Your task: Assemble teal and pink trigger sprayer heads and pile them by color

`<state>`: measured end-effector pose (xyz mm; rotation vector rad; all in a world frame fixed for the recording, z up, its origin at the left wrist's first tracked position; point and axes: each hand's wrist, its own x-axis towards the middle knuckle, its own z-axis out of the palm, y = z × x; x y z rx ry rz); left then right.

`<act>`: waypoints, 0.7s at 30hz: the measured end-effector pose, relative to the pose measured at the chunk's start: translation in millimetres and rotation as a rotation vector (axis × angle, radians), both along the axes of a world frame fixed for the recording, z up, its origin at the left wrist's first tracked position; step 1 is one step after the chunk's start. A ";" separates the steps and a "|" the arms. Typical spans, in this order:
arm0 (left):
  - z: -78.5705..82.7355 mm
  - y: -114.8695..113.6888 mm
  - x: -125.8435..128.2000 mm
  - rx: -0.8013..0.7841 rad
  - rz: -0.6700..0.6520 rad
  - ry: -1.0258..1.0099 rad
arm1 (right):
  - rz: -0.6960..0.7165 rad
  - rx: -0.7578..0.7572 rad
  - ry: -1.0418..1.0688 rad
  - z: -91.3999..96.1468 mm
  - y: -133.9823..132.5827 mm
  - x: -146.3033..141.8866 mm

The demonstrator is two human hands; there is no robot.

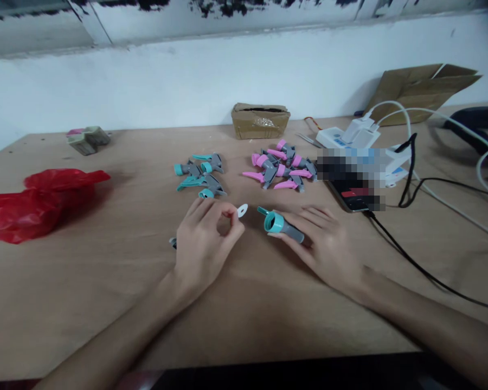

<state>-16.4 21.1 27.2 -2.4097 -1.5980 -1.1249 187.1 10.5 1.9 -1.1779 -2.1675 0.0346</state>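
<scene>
My left hand (205,238) pinches a small white ring-shaped washer (242,210) between thumb and forefinger, just above the wooden table (106,271). My right hand (325,244) grips a grey spray-trigger head with a teal collar (282,226), its collar turned toward the washer. Beyond my hands lie two piles of similar trigger heads: a teal-and-grey pile (201,176) and a pink-and-grey pile (280,170). A small grey piece (173,242) peeks out beside my left wrist.
A crumpled red plastic bag (36,203) lies at the left. A small cardboard box (260,120) stands at the back by the wall. At right are white chargers (360,135), a phone (352,197), black and white cables (415,265) and flattened cardboard (423,86).
</scene>
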 end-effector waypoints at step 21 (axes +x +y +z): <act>3.2 -8.7 8.6 -0.473 -0.328 -0.272 | 0.218 -0.256 0.350 -11.1 3.3 -1.9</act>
